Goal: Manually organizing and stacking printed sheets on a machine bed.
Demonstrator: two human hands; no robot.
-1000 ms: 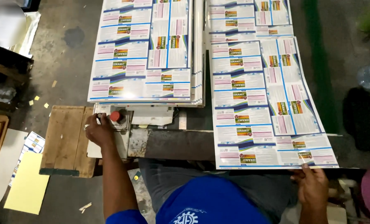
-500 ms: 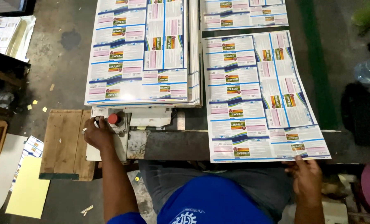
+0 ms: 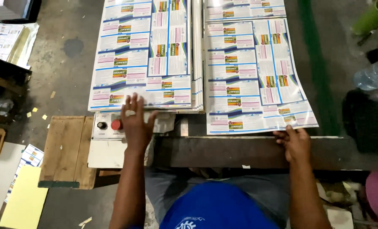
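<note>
Printed sheets at a press table

Right hand pinches the near edge of a glossy multicoloured label sheet. Left hand, fingers spread flat, rests on the adjacent sheet stack beside a red button.

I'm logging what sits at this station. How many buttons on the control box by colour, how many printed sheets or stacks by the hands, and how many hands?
Red button: 1
Black button: 1
Printed sheet stack under left hand fingertips: 1
Printed sheet at right hand: 1
Hands: 2
Total: 6
</note>
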